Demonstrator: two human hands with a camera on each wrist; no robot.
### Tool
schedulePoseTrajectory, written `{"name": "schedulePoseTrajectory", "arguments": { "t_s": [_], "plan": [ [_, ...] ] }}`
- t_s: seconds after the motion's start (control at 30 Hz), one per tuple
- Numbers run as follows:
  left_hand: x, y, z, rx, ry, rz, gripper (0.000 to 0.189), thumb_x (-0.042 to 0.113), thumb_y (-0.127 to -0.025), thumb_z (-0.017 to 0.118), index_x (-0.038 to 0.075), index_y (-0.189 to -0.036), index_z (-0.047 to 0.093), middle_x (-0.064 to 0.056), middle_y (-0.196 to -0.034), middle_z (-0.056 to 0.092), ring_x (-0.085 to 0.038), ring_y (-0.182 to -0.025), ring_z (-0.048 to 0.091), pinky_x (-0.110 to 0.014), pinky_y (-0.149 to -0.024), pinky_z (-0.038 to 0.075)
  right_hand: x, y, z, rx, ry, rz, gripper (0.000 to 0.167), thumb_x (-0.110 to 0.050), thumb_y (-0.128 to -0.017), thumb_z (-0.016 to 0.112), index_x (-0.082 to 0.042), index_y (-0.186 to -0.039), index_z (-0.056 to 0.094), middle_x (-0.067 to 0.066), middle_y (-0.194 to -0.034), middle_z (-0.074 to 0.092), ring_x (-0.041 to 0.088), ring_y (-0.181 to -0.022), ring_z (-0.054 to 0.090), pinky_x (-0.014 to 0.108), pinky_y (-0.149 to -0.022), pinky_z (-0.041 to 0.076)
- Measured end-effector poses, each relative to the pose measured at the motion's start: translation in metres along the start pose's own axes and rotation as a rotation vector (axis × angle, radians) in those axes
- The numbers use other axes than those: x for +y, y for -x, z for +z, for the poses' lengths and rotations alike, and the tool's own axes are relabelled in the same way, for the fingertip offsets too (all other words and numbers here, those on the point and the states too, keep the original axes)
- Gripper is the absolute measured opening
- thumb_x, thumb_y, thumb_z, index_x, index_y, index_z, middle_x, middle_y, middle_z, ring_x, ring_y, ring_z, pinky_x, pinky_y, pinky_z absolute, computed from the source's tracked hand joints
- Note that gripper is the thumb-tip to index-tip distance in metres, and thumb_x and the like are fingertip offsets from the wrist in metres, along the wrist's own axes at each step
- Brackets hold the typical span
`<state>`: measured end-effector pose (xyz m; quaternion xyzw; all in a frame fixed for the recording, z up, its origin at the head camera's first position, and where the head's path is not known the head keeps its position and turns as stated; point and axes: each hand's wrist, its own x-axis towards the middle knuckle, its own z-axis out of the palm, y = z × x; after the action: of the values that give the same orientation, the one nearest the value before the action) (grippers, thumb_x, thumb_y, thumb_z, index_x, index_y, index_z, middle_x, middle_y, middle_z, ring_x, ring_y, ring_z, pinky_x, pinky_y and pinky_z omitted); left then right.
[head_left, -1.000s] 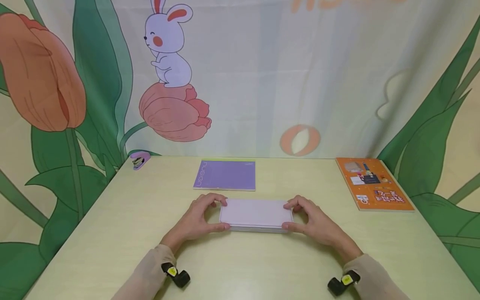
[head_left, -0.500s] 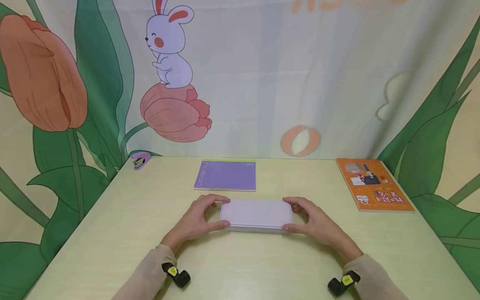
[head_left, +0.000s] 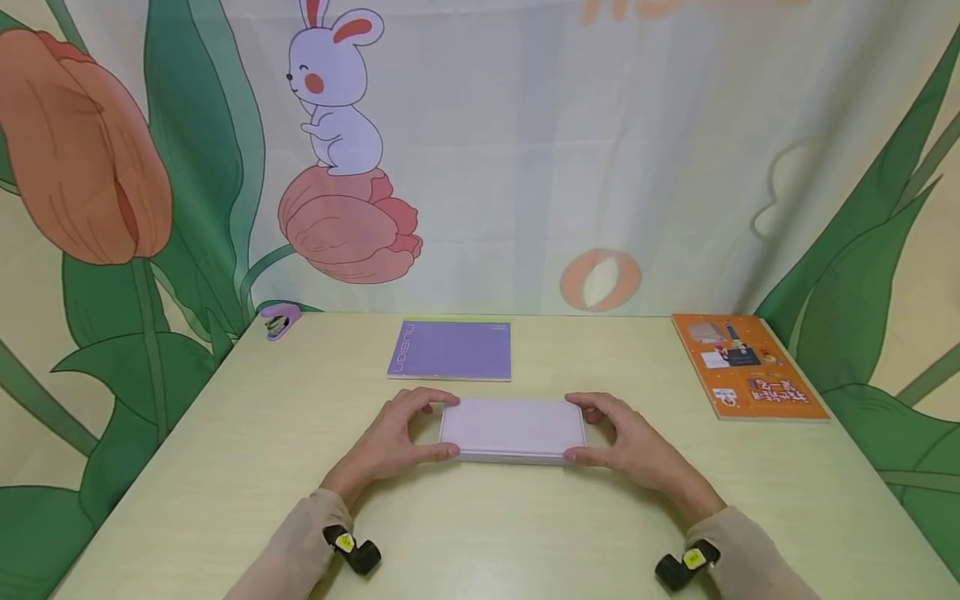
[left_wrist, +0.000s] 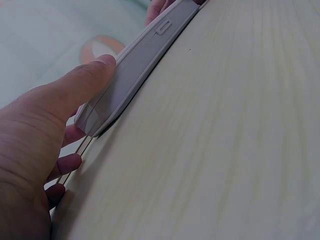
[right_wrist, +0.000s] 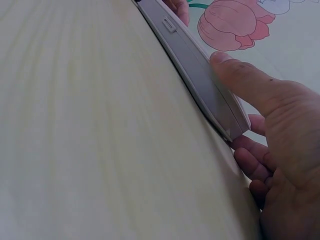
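Note:
A flat, pale lilac rectangular case (head_left: 512, 427) lies on the table between two hands. The left hand (head_left: 392, 440) grips its left end, thumb at the near corner and index finger at the far one. At the opposite end the right hand (head_left: 628, 442) holds the case in the same way. The left wrist view shows the near side of the case (left_wrist: 137, 67), with a small slot-shaped catch, and the thumb (left_wrist: 95, 72) on its upper edge. Curled lower fingers (right_wrist: 252, 162) show beneath the corner in the right wrist view.
Behind the case lies a purple notebook (head_left: 453, 350). An orange book (head_left: 750, 371) is at the right edge of the table (head_left: 510, 533), and a small purple stapler (head_left: 280, 320) at the far left corner. A printed curtain (head_left: 495, 167) hangs behind the table.
The right index fingertip has shifted slightly back, from the lid to the case's far corner. The left index fingertip has edged a little inward. The case stays in place.

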<state>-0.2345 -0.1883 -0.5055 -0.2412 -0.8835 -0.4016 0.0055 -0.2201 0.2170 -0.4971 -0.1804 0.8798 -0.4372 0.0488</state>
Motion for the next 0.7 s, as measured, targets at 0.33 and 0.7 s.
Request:
{"name": "schedulePoseTrajectory", "arguments": {
  "t_s": [0.33,0.7],
  "plan": [
    [0.0001,-0.0019,0.0023,0.006,0.002,0.0,0.072,0.049,-0.08,0.1,0.037,-0.144,0.069,0.012,-0.148,0.065,-0.022,-0.13,0.061,-0.058,-0.117,0.041,0.0021,0.0043,-0.002,0.006,0.043,-0.032,0.085,-0.046,-0.089,0.094,-0.017,-0.161,0.057,0.004,-0.141,0.063,0.028,-0.128,0.054,0.06,-0.119,0.039],
    [-0.0005,0.001,0.002,0.005,-0.006,-0.009,0.073,0.049,-0.08,0.1,0.037,-0.145,0.07,0.011,-0.147,0.066,-0.022,-0.129,0.06,-0.057,-0.116,0.041,0.0016,0.0057,-0.0002,0.003,0.034,-0.033,0.084,-0.045,-0.09,0.094,-0.019,-0.161,0.057,0.005,-0.144,0.062,0.027,-0.129,0.054,0.061,-0.12,0.038]
  ]
}}
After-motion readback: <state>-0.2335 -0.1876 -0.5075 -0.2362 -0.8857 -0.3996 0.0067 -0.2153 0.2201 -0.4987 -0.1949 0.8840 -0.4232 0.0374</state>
